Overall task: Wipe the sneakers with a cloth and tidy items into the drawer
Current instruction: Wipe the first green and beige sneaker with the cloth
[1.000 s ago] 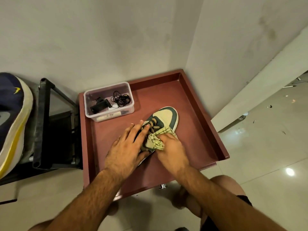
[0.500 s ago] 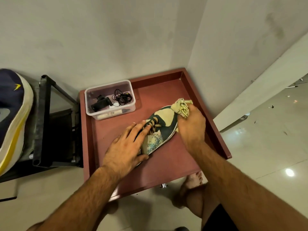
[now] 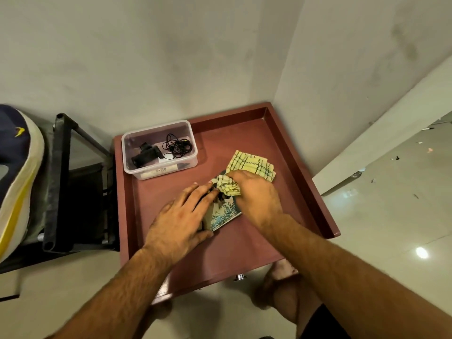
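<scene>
A cream and dark green sneaker with a blue wave print lies in the open reddish-brown drawer. My left hand rests flat on its heel and laces, holding it down. My right hand grips a yellow checked cloth and presses it onto the sneaker's upper; the loose end of the cloth spreads over the toe, which is hidden. Most of the sneaker is covered by my hands and the cloth.
A clear plastic box holding a black device and tangled black cable sits in the drawer's back left corner. A black metal rack with a navy and yellow running shoe stands on the left. Walls close in behind and to the right.
My right hand has drawn the cloth back from the toe to the middle of the sneaker, and the cloth now drapes over the toe. My left hand has stayed on the sneaker.
</scene>
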